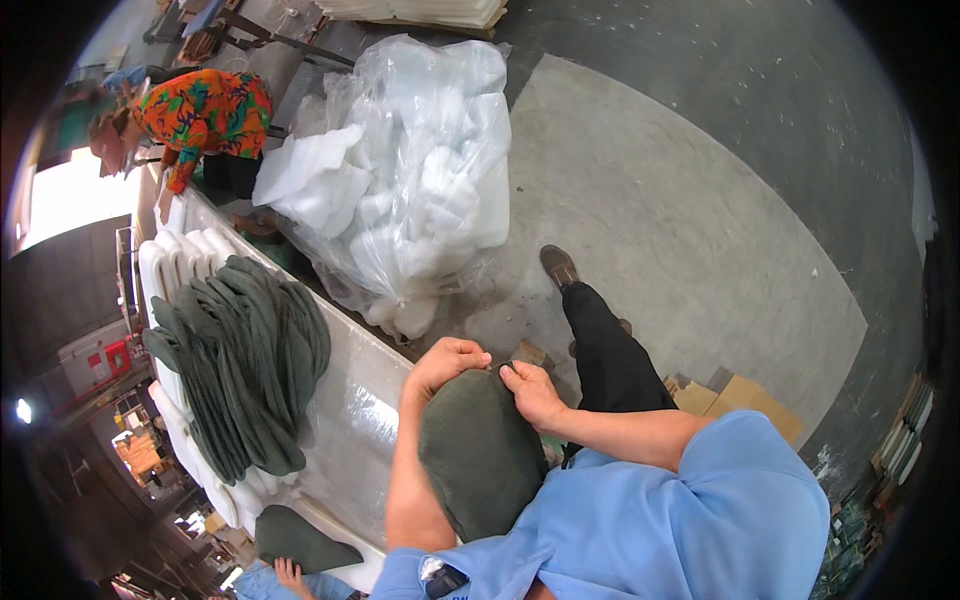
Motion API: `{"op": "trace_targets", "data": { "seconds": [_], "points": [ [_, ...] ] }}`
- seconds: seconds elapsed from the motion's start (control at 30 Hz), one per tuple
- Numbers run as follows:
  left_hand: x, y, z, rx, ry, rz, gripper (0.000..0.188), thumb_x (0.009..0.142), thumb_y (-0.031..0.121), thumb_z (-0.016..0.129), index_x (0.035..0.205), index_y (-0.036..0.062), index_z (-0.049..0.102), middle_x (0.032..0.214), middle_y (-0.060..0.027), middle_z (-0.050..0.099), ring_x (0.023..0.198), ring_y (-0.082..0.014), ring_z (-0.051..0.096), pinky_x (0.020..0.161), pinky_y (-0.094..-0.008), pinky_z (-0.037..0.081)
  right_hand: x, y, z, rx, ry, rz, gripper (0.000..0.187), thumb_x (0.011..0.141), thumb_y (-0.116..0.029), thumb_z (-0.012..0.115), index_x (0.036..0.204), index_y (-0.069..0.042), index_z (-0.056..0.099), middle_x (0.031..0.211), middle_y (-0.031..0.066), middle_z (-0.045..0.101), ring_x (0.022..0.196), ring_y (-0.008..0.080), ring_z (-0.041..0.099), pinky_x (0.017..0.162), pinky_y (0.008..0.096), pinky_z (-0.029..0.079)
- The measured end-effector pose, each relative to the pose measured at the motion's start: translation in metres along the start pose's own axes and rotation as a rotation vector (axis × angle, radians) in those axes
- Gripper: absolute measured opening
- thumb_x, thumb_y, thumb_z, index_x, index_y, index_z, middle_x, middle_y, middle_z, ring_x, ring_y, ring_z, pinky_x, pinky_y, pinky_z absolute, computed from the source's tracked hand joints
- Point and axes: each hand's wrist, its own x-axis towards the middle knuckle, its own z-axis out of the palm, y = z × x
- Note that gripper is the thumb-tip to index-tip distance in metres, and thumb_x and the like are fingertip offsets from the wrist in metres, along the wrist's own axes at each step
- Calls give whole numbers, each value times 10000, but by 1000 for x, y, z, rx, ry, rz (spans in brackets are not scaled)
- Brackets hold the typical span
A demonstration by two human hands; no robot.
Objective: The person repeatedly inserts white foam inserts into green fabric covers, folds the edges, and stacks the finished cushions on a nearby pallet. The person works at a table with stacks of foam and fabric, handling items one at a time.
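Observation:
A dark green fabric cushion point(475, 440) rests against my front, its rounded body pointing down toward my shirt. At its far edge, my left hand point(446, 366) is closed, thumb and forefinger pinching near the corner. Close beside it, my right hand point(535, 393) grips the same edge, thumb on top of the fabric. The fingertips almost meet, and whatever small bit lies between them is too small to make out. To my left, a heap of similar dark green fabric pieces point(245, 360) lies on a plastic-covered table point(350, 385).
White foam pads point(195, 250) line the table beyond the heap. A big clear bag of white padding point(420, 170) sits on the floor ahead. One person in a bright patterned shirt point(205, 120) bends at the far left; another's hand point(290, 577) holds a green cushion point(300, 538). Cardboard point(755, 402) lies right.

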Motion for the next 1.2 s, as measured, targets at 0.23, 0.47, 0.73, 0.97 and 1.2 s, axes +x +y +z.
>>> {"op": "trace_targets", "data": {
  "seconds": [0.23,0.47,0.73,0.97,1.2],
  "points": [
    [9,-54,11,-429,207,117,276,1001,266,738,899,11,766,814,-6,715,731,-86,620,687,-266,498,36,13,10,-3,54,105,311,1113,-251,533,1031,-1,699,910,38,699,835,124,593,762,339,489],
    [25,-98,37,-305,686,227,303,976,291,742,899,-1,762,841,-68,712,791,-158,648,739,-318,510,64,11,20,84,-24,375,291,1108,-244,537,1041,-11,697,941,86,706,848,170,630,776,363,503],
    [29,-43,58,77,803,303,321,929,342,728,921,25,786,901,-171,742,851,-318,707,796,-404,537,53,-14,-10,201,-54,413,258,1101,-272,528,1130,-56,666,1020,83,702,880,212,691,753,400,579],
    [33,-18,72,-67,537,199,316,921,331,729,903,21,784,877,-179,740,837,-330,711,778,-432,543,32,-12,-39,281,-31,436,387,1109,-436,534,1204,-78,646,1014,52,676,877,183,687,760,364,592],
    [47,-44,83,-109,710,316,313,943,329,688,923,34,787,891,-188,674,844,-342,655,771,-461,513,55,-21,-31,170,-46,493,384,1104,-428,548,1124,-69,685,939,38,664,834,177,677,744,351,586]
  ]
}}
